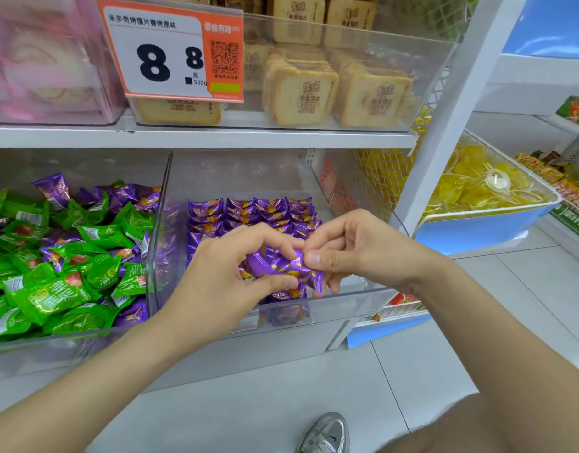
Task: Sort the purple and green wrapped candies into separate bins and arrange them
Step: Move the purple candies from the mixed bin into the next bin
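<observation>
Two clear bins just beside each other under the shelf board (199, 137): left bin (52, 354), right bin (347, 297)

Left bin, loose mixed heap:
- greens (52, 295): too many for an exact count, well over twenty, mostly front and middle
- stray purples (52, 189): roughly ten visible, mainly at the back and along the right wall, some half buried

Right bin, purple only:
- purple rows (255, 210): standing packed, four across at the back, several rows deep, nearer ones hidden behind the hands
- right part of the bin floor bare

Two hands, both over the front of right bin, meeting in the middle

Left hand (222, 282): forearm in from lower left, back of hand up, fingers curled, thumb and forefinger gripping the left side of the held candies (283, 268)

Right hand (363, 250): forearm in from lower right, wrist bent inward, thumb (317, 258) and forefinger pinching the right end of the same bunch, other fingers curled underneath

Held candies: purple, at least two, exact count hidden by fingers, between the two hands, just above the front rim of right bin; touching the rows below or not, cannot tell

Around:
- one orange-edged price tag (170, 50) reading 8.8, on the clear bin above
- tan biscuit packs (314, 89) behind the tag, more than six
- yellow cups (477, 181) heaped in a blue basket at right
- one grey shoe (325, 433) on the tiled floor (477, 322)
</observation>
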Demonstrator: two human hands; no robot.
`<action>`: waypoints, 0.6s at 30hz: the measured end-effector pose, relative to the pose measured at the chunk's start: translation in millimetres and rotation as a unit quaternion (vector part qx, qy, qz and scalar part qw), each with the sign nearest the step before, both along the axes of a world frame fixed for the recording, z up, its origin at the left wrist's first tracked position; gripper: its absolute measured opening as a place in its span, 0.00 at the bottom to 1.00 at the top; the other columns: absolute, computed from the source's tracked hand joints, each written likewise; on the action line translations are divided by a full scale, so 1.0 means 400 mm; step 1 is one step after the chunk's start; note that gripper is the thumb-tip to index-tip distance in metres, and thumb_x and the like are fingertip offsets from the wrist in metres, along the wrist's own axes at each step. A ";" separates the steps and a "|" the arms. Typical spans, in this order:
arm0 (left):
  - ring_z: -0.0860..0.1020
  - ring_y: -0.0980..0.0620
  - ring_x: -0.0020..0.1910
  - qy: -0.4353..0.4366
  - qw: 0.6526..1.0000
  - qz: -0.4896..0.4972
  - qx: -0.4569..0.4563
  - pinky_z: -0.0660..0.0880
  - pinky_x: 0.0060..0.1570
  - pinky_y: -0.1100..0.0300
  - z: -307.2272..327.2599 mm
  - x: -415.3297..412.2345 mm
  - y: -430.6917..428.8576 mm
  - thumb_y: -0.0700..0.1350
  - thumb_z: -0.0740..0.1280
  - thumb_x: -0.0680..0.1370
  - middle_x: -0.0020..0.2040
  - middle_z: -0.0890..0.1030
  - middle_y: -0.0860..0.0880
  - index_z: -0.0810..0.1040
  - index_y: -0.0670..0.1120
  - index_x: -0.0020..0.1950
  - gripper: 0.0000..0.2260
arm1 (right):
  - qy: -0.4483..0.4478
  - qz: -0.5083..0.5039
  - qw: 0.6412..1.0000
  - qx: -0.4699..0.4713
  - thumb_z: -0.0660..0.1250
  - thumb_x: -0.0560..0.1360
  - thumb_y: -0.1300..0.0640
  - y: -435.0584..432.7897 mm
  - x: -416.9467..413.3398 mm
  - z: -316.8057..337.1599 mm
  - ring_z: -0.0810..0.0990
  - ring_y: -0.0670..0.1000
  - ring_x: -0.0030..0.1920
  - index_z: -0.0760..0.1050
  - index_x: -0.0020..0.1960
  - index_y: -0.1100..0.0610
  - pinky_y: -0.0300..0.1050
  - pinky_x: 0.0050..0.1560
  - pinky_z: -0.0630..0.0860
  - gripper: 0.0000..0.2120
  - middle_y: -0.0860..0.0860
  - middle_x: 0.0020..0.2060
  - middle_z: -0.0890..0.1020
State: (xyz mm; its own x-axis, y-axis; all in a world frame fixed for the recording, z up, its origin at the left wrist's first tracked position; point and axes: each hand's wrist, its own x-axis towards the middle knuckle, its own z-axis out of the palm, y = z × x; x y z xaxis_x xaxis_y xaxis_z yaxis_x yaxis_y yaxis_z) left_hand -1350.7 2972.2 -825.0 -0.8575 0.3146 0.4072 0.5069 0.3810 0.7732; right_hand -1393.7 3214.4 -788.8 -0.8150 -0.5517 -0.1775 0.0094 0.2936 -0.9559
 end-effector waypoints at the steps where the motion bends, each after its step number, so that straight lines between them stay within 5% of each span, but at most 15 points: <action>1: 0.83 0.54 0.56 -0.009 1.000 -0.009 -0.005 0.78 0.58 0.50 0.001 0.000 0.002 0.46 0.82 0.71 0.58 0.84 0.65 0.83 0.54 0.52 0.14 | -0.010 0.015 1.000 0.008 0.75 0.77 0.59 0.008 -0.004 -0.002 0.85 0.63 0.40 0.84 0.52 0.63 0.47 0.39 0.82 0.08 0.65 0.39 0.86; 4: 0.81 0.57 0.49 -0.018 0.999 -0.018 -0.021 0.76 0.53 0.57 -0.001 0.003 0.008 0.46 0.83 0.71 0.58 0.84 0.67 0.83 0.56 0.52 0.14 | -0.013 0.032 0.999 0.027 0.76 0.75 0.58 0.024 -0.011 0.002 0.85 0.63 0.42 0.85 0.52 0.63 0.50 0.42 0.83 0.10 0.64 0.41 0.87; 6: 0.80 0.61 0.50 -0.008 0.999 0.008 -0.035 0.75 0.51 0.61 -0.009 0.002 0.010 0.47 0.82 0.71 0.55 0.83 0.69 0.83 0.57 0.55 0.16 | 0.073 -0.004 0.995 0.067 0.77 0.75 0.57 0.035 -0.016 0.006 0.86 0.55 0.43 0.87 0.52 0.61 0.50 0.47 0.84 0.09 0.58 0.42 0.88; 8: 0.77 0.65 0.48 0.023 0.997 0.035 -0.065 0.71 0.49 0.67 -0.020 -0.002 0.008 0.48 0.81 0.73 0.51 0.81 0.68 0.82 0.56 0.59 0.17 | 0.199 -0.065 0.967 0.148 0.79 0.75 0.55 0.050 -0.029 0.002 0.86 0.48 0.42 0.88 0.50 0.55 0.47 0.49 0.83 0.06 0.49 0.40 0.89; 11: 0.77 0.59 0.60 0.076 0.991 0.032 -0.107 0.72 0.60 0.60 -0.032 -0.006 0.010 0.40 0.76 0.76 0.59 0.79 0.60 0.80 0.52 0.63 0.17 | 0.310 -0.118 0.898 0.290 0.80 0.74 0.51 0.072 -0.053 -0.017 0.85 0.45 0.39 0.89 0.47 0.49 0.46 0.49 0.80 0.03 0.44 0.36 0.87; 15: 0.76 0.53 0.54 0.039 0.992 0.021 -0.119 0.72 0.49 0.61 -0.036 0.000 0.018 0.35 0.67 0.77 0.59 0.71 0.55 0.78 0.53 0.64 0.19 | 0.299 -0.042 0.872 0.385 0.79 0.74 0.54 0.060 -0.057 -0.052 0.85 0.40 0.39 0.89 0.48 0.49 0.40 0.50 0.80 0.03 0.43 0.37 0.88; 18: 0.75 0.53 0.52 0.031 0.992 0.024 -0.124 0.71 0.51 0.60 -0.041 -0.006 0.013 0.40 0.66 0.82 0.59 0.71 0.54 0.76 0.54 0.67 0.15 | 0.297 -0.004 0.857 0.421 0.79 0.74 0.56 0.042 -0.063 -0.078 0.85 0.44 0.40 0.89 0.49 0.51 0.42 0.50 0.81 0.04 0.45 0.38 0.88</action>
State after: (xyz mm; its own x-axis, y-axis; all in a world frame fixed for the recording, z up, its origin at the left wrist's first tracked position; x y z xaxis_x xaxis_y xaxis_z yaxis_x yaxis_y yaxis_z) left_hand -1353.2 2977.5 -841.4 -0.8498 0.3713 0.3741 0.5269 0.5804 0.6209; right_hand -1419.1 3231.2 -820.0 -0.9024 -0.4262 -0.0628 -0.4005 0.8838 -0.2419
